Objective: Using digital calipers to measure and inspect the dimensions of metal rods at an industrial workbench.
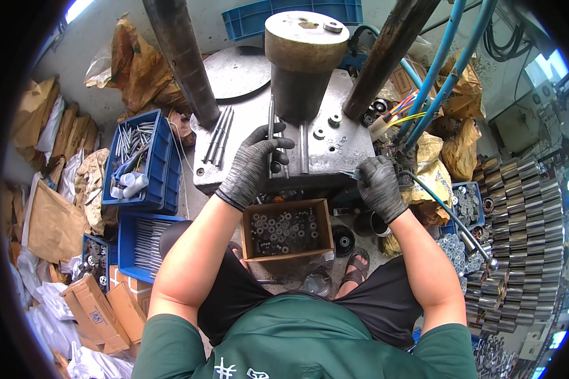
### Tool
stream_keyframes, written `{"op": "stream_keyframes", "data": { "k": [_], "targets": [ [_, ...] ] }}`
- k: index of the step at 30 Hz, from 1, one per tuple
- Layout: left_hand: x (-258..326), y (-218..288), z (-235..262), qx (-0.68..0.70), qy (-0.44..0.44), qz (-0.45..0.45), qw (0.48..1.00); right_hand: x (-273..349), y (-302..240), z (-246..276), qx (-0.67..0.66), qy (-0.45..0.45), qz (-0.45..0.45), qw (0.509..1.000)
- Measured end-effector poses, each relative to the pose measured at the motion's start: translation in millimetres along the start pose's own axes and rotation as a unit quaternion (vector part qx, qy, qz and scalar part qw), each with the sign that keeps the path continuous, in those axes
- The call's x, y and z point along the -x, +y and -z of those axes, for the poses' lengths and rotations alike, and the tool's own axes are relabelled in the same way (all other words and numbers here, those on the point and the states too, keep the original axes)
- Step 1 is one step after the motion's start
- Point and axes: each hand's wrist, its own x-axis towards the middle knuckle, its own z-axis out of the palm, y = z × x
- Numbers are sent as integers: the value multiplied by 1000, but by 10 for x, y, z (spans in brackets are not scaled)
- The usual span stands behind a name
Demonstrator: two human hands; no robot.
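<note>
My left hand (253, 161), in a dark grey glove, grips a slim metal shaft (271, 117) above the front of the steel press table (351, 148). Beside it stands a thicker metal rod or tube (304, 148). My right hand (380, 183), gloved too, is closed at the table's front right edge. Something small and pale sticks out from its fingertips, too small to name. Several more shafts (221, 136) lie left of my left hand. Two small metal rings (334, 120) sit on the table to the right of the thick press ram (303, 69).
A cardboard box (287, 258) of small round metal parts stands below the table. Blue crates (146, 243) of shafts are on the left. Two dark columns (182, 60) flank the ram. Blue hoses (452, 69) hang at the right, near stacked metal cylinders (518, 234).
</note>
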Motion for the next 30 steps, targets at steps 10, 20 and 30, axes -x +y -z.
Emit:
{"op": "stream_keyframes", "data": {
  "k": [10,20,30],
  "targets": [
    [144,-236,-308,-67,-54,-5,996,-145,-329,79,-450,63,-314,834],
    [159,-446,-593,-194,-116,-19,974,-262,-757,212,-554,22,-335,762],
    [112,-386,-516,-125,-51,47,990,-320,-841,596,-647,-51,-408,642]
  ]
}}
